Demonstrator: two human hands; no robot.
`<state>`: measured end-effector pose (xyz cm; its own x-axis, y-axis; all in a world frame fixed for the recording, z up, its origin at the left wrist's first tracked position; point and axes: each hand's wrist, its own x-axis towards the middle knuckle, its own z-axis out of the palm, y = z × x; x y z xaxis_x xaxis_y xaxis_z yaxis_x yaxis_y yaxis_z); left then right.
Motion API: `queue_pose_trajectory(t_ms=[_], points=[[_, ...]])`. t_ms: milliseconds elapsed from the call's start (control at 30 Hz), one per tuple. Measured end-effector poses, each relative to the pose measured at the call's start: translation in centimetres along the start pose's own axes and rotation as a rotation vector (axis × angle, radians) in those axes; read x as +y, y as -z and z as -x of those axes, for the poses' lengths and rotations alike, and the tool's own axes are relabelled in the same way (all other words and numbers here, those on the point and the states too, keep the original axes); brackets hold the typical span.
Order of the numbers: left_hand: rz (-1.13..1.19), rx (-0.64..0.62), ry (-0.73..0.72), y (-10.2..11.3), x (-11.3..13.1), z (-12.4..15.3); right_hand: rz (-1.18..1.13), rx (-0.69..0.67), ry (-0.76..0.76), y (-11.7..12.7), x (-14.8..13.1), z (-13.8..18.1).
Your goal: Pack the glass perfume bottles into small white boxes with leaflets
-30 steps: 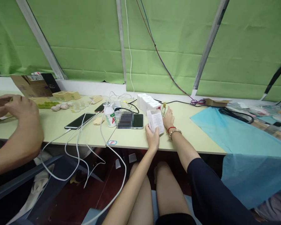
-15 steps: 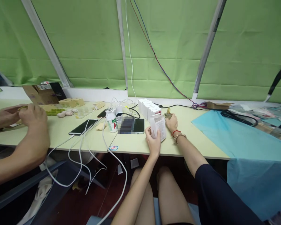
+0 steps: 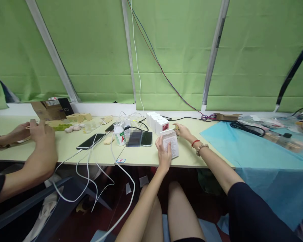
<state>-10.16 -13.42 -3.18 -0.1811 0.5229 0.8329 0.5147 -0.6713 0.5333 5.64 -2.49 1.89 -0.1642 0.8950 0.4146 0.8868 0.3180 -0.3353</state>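
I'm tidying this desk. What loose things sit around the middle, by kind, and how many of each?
White cartons: 4, one in the left hand, three stacked behind.
Phones: 3.
White bottle: 1.
Total: 8.

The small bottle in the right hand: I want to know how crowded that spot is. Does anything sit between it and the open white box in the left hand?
Nothing visible: small bottle in right hand sits beside white box, held by left hand.
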Motion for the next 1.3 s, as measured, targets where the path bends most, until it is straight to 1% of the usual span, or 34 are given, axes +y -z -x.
queue_pose_trajectory(t_ms=[67, 133, 233, 267, 300, 333, 400, 467, 533, 567, 633, 733, 800, 867, 933, 1100, 1200, 1300], points=[[-0.049, -0.056, 0.041, 0.2, 0.2, -0.1, -0.025, -0.028, 0.003, 1.0, 0.0, 0.5], [-0.073, -0.077, 0.084, 0.4, 0.5, -0.3, -0.094, -0.020, 0.024, 2.4, 0.0, 1.0], [-0.074, -0.032, 0.077, 0.5, 0.7, -0.6, -0.247, 0.042, 0.115, 5.7, -0.5, 1.3], [-0.072, -0.013, 0.059, 0.5, 0.6, -0.6, -0.330, 0.065, 0.142, 7.0, -0.9, 1.3], [-0.071, 0.001, 0.041, 0.4, 0.6, -0.6, -0.431, 0.060, 0.189, 8.4, -1.4, 1.5], [-0.071, 0.009, 0.025, 0.4, 0.5, -0.5, -0.549, -0.011, 0.238, 9.7, -2.1, 1.6], [-0.074, -0.002, 0.026, 0.2, 0.4, -0.4, -0.760, -0.143, 0.271, 11.8, -3.6, 2.1], [-0.090, -0.071, 0.093, 0.2, 0.4, -0.4, -0.847, -0.270, 0.291, 12.8, -5.1, 2.7], [-0.118, -0.176, 0.177, 0.1, 0.3, -0.5, -0.913, -0.318, 0.337, 12.6, -6.0, 3.2], [-0.136, -0.223, 0.202, 0.1, 0.3, -0.6, -0.932, -0.315, 0.352, 12.2, -6.2, 3.4], [-0.151, -0.293, 0.188, 0.1, 0.0, -1.0, -0.909, -0.264, 0.407, 11.1, -6.2, 3.5], [-0.112, -0.357, 0.106, -0.1, -0.9, -1.7, -0.758, -0.061, 0.507, 9.7, -5.4, 3.4], [-0.090, -0.393, 0.067, -0.3, -1.7, -2.0, -0.654, 0.027, 0.575, 9.4, -4.9, 3.4], [-0.099, -0.407, 0.040, -0.4, -2.2, -2.2, -0.523, 0.016, 0.637, 9.3, -4.5, 3.7], [-0.119, -0.398, 0.016, -0.6, -2.6, -2.3, -0.400, -0.007, 0.667, 9.3, -4.4, 4.1], [-0.157, -0.369, -0.029, -0.9, -2.3, -2.2, -0.340, 0.015, 0.654, 8.9, -4.2, 4.6], [-0.176, -0.397, -0.017, -1.2, -2.1, -2.2, -0.198, 0.056, 0.629, 8.3, -3.8, 4.8], [-0.183, -0.398, 0.063, -1.3, -1.9, -2.2, -0.026, 0.102, 0.612, 7.8, -3.6, 5.2]])
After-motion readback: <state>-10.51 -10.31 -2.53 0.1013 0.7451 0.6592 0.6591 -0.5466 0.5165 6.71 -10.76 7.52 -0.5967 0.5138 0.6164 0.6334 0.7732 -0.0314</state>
